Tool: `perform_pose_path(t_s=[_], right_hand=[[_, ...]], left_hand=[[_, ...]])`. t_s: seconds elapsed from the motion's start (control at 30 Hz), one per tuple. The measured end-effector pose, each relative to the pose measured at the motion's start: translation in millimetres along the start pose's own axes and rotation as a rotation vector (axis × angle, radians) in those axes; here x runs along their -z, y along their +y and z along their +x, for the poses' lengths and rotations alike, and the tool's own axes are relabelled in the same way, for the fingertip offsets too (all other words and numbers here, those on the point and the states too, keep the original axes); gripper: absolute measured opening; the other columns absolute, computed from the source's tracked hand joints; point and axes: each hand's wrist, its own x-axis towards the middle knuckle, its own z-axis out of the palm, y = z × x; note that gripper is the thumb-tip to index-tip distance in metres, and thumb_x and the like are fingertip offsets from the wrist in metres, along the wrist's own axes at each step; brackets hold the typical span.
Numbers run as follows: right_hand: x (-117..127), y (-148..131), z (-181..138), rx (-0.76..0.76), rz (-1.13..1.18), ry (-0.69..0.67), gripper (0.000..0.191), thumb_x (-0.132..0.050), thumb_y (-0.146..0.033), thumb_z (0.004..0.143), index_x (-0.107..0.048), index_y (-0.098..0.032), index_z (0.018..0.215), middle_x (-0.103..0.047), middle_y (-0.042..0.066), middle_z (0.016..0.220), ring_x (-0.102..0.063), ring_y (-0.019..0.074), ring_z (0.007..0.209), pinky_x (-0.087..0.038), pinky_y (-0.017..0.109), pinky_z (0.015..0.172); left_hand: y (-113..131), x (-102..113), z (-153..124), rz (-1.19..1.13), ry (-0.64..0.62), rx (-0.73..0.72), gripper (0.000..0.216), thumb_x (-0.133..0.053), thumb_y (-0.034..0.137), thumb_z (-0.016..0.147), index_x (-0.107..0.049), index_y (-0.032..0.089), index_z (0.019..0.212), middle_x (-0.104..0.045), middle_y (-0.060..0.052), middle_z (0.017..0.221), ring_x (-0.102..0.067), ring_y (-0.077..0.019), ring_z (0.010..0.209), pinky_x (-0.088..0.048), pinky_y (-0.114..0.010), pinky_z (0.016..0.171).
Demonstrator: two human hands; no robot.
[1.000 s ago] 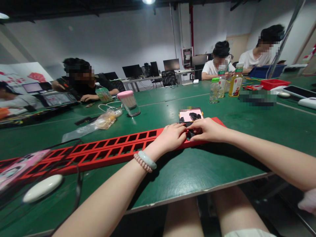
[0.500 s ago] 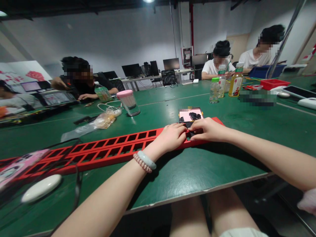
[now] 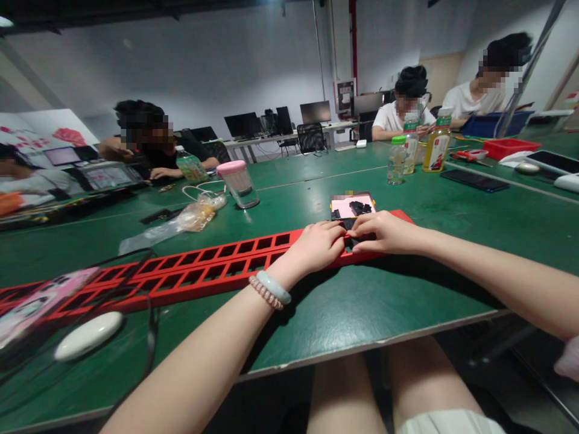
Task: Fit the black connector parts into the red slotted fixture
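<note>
Both curled at rack (image 3: pixel 194 296), holds unclear | left hand (image 3: pixel 319 244), right hand (image 3: pixel 385 234) | table edge (image 3: pixel 353 348) apart

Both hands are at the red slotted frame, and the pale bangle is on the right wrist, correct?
Not quite: the head view shows the pale bangle on the left wrist. The left hand and right hand are both at the red slotted frame.

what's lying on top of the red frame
On the red frame: a pink patterned item and black cables toward the left, the left hand and right hand farther right. Whatever is beneath the hands and item is mostly hidden.
</note>
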Motion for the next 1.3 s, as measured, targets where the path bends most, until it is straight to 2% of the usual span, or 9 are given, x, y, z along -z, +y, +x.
perform_pose_path(t_s=[0.2, 0.33, 0.57, 0.77, 0.87, 0.97, 1.07, 1.2, 1.3], right_hand=[[-1, -3, -1, 0.057, -0.057, -0.001, 0.025, -0.051, -0.032, 0.082, -0.066, -0.014, 0.090, -0.062, 0.010, 0.091, -0.057, 0.0169, 0.081, -0.045, 0.029, 0.074], [-4, -15, -1, 0.085, -0.281, -0.013, 0.027, -0.044, -0.026, 0.084, -0.062, -0.009, 0.094, -0.060, 0.014, 0.088, -0.054, 0.0194, 0.081, -0.044, 0.031, 0.074], [-17, -30, -1, 0.112, -0.602, -0.088, 0.041, -0.041, -0.040, 0.084, -0.063, -0.005, 0.082, -0.059, 0.017, 0.075, -0.051, 0.0245, 0.075, -0.039, 0.038, 0.071], [-16, -24, -4, 0.117, -0.565, -0.066, 0.048, -0.039, -0.048, 0.083, -0.064, -0.006, 0.082, -0.060, 0.016, 0.077, -0.049, 0.0222, 0.073, -0.037, 0.035, 0.070], [-10, -17, -2, 0.097, -0.474, -0.019, 0.045, -0.035, -0.045, 0.086, -0.064, -0.011, 0.081, -0.060, 0.013, 0.077, -0.050, 0.0204, 0.073, -0.037, 0.033, 0.070], [-5, 0, 4, -0.008, -0.355, 0.134, 0.041, -0.031, -0.036, 0.089, -0.065, -0.013, 0.084, -0.061, 0.011, 0.081, -0.051, 0.0189, 0.078, -0.038, 0.031, 0.073], [-5, 24, 14, -0.202, -0.335, 0.284, 0.037, -0.032, -0.032, 0.089, -0.064, -0.013, 0.092, -0.061, 0.012, 0.092, -0.050, 0.0197, 0.087, -0.037, 0.032, 0.081], [-9, 51, 24, -0.363, -0.322, 0.151, 0.039, -0.031, -0.036, 0.089, -0.062, -0.018, 0.105, -0.059, 0.011, 0.106, -0.049, 0.0209, 0.094, -0.035, 0.035, 0.085], [-13, 61, 26, -0.466, -0.324, 0.059, 0.042, -0.029, -0.044, 0.088, -0.060, -0.026, 0.110, -0.055, 0.011, 0.111, -0.046, 0.0257, 0.098, -0.035, 0.043, 0.083]], left_hand=[[2, 2, -1, -0.008, -0.014, 0.010, 0.026, -0.035, 0.026, 0.089, -0.057, 0.018, 0.100, -0.060, -0.005, 0.103, -0.052, -0.0201, 0.101, -0.039, -0.034, 0.092], [2, 2, -1, -0.008, -0.007, 0.012, 0.026, -0.034, 0.026, 0.089, -0.058, 0.017, 0.098, -0.060, -0.005, 0.103, -0.052, -0.0200, 0.101, -0.038, -0.034, 0.092], [2, 2, -1, -0.002, 0.002, 0.007, 0.024, -0.036, 0.023, 0.088, -0.057, 0.017, 0.098, -0.059, -0.005, 0.106, -0.052, -0.0199, 0.100, -0.040, -0.033, 0.090], [3, 2, -1, 0.004, 0.012, 0.015, 0.024, -0.036, 0.023, 0.088, -0.057, 0.017, 0.096, -0.059, -0.005, 0.105, -0.053, -0.0203, 0.097, -0.041, -0.034, 0.088], [3, 1, -1, 0.005, 0.014, 0.012, 0.024, -0.035, 0.024, 0.089, -0.058, 0.017, 0.092, -0.060, -0.006, 0.102, -0.054, -0.0201, 0.095, -0.041, -0.034, 0.087], [3, 1, -1, 0.009, 0.015, 0.011, 0.025, -0.034, 0.024, 0.089, -0.058, 0.017, 0.092, -0.060, -0.006, 0.102, -0.053, -0.0202, 0.097, -0.040, -0.034, 0.089], [2, 0, -1, 0.013, 0.016, 0.010, 0.025, -0.035, 0.024, 0.088, -0.058, 0.017, 0.095, -0.059, -0.006, 0.105, -0.052, -0.0204, 0.100, -0.040, -0.035, 0.090], [1, -1, -2, 0.018, 0.013, 0.010, 0.025, -0.035, 0.025, 0.088, -0.057, 0.017, 0.099, -0.059, -0.007, 0.105, -0.052, -0.0205, 0.100, -0.040, -0.035, 0.090], [0, -1, -2, 0.019, 0.014, 0.007, 0.025, -0.035, 0.025, 0.088, -0.057, 0.017, 0.098, -0.058, -0.007, 0.106, -0.052, -0.0203, 0.099, -0.040, -0.034, 0.089]])
